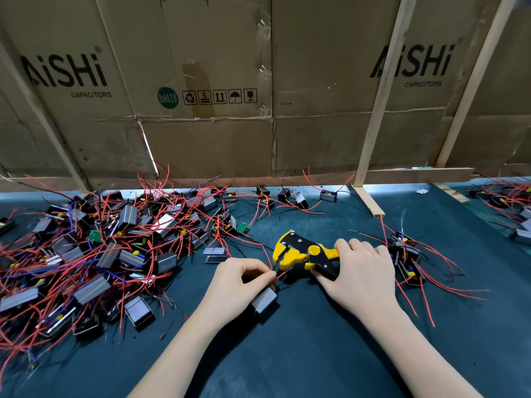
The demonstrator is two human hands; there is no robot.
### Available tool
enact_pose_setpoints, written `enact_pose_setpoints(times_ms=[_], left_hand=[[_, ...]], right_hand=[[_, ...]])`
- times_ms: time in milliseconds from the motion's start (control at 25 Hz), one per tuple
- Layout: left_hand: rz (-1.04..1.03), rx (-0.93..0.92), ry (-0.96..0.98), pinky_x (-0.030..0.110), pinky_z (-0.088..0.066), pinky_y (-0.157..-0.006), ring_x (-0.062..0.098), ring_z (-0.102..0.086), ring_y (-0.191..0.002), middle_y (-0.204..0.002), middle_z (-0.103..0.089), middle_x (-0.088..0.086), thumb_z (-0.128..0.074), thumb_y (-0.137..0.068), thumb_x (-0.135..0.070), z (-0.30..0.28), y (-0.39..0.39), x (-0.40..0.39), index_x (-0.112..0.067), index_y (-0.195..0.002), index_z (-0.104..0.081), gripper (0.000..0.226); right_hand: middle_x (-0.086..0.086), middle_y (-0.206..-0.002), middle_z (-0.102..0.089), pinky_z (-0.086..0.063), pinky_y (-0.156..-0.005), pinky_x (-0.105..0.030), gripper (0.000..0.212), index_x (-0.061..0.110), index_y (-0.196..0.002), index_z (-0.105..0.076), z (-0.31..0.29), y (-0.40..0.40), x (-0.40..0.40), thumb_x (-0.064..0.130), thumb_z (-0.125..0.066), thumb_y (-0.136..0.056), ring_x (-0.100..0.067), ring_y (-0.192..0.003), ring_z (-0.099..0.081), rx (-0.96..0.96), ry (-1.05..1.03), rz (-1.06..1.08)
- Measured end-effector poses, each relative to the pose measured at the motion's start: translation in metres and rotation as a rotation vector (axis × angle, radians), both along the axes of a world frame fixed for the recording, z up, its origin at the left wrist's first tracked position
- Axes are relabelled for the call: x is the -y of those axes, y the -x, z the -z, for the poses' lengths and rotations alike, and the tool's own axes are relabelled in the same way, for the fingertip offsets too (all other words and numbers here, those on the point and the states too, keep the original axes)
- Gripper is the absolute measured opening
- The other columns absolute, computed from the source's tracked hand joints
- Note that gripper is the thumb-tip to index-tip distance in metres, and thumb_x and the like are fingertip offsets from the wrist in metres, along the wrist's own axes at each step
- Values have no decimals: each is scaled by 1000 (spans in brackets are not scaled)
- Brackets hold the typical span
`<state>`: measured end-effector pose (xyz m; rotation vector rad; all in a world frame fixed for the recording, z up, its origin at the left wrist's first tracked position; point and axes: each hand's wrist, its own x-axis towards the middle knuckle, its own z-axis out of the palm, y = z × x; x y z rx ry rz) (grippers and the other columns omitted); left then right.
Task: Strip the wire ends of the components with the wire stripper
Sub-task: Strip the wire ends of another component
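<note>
Teal mat (301, 354); left hand (238, 285) pinching red wire (280, 275), right hand (362, 271) gripping wire stripper (301, 249).

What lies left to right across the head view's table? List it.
Big pile of wired components → left hand → wire stripper → right hand → small cluster of components.

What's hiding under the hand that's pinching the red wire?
Under the left hand sits a small grey-and-black box-shaped component on the dark green table mat. Its far end is covered by the palm, so where the thin red wire joins stays hidden.
</note>
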<state>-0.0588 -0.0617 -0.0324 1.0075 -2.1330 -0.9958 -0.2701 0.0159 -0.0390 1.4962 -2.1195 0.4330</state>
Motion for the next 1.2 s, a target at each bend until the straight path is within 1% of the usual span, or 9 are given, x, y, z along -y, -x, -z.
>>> enact_pose_setpoints(times_ms=[240, 320, 400, 520, 640, 720, 840, 960, 1200], left_hand=[[-189, 34, 190, 24, -46, -67, 4, -59, -63, -66, -67, -13, -68, -88, -21, 3, 2, 1, -22, -70, -68, 19], [-26, -98, 110, 26, -50, -74, 4, -67, -73, -81, -72, -10, -63, -93, -13, 3, 12, -8, -19, -90, -69, 9], [206, -249, -107, 24, -52, -89, 7, -69, -102, -119, -69, -7, -56, -96, -6, 0, 21, -20, -24, -133, -51, 41], [260, -254, 31, 23, -46, -98, 11, -56, -124, -145, -49, -16, -59, -90, -11, -1, 23, -24, -33, -153, -16, 80], [85, -298, 281, 25, -44, -96, 15, -59, -117, -134, -56, -15, -62, -85, -12, -11, 10, -15, -27, -150, -28, 76], [-131, -368, 366, 31, -44, -98, 15, -61, -108, -121, -63, -10, -60, -84, -10, -17, -4, -3, -20, -143, -41, 63], [-517, -358, 504, 48, -45, -95, 21, -60, -97, -109, -65, 0, -53, -80, -5, -22, -26, 18, -8, -130, -53, 50], [-789, -252, 624, 43, -38, -92, 29, -56, -100, -109, -65, 5, -52, -77, -7, -22, -42, 30, -7, -122, -58, 46], [-945, -182, 706, 47, -36, -94, 37, -49, -108, -112, -60, 14, -61, -76, 6, -24, -58, 38, -5, -117, -58, 43]], right_hand=[[-5, -75, -61, -37, -73, -41, 57, 11, -85, -62, -7, 15, -2, 64, -73, -68, -32, -75, -61, 149, 159, 92], [-3, -73, -59, -37, -73, -41, 57, 13, -84, -61, -11, 14, -2, 67, -68, -70, -32, -74, -60, 193, 231, 79], [-1, -74, -58, -36, -72, -40, 56, 14, -86, -61, -15, 13, -3, 69, -58, -72, -31, -75, -60, 225, 280, 66], [-1, -79, -61, -36, -76, -41, 51, 13, -90, -63, -22, 10, -6, 61, -71, -73, -32, -79, -60, 291, 327, 41], [3, -77, -61, -38, -76, -39, 38, 18, -85, -62, -30, 8, -9, 49, -79, -72, -26, -77, -59, 434, 400, -41], [10, -68, -58, -41, -68, -27, 30, 23, -76, -59, -35, 8, -13, 45, -79, -75, -14, -66, -53, 742, 383, -265], [4, -67, -58, -40, -63, -21, 48, 11, -75, -57, -41, 7, -17, 56, -71, -79, -11, -64, -51, 1258, 6, -644], [5, -62, -52, -37, -60, -23, 50, 10, -71, -52, -34, 1, -16, 57, -69, -77, -8, -59, -46, 1114, -213, -688], [12, -65, -60, -45, -63, -25, 43, 30, -72, -54, -20, 9, -11, 70, -68, -66, -5, -66, -57, 648, -231, -312]])
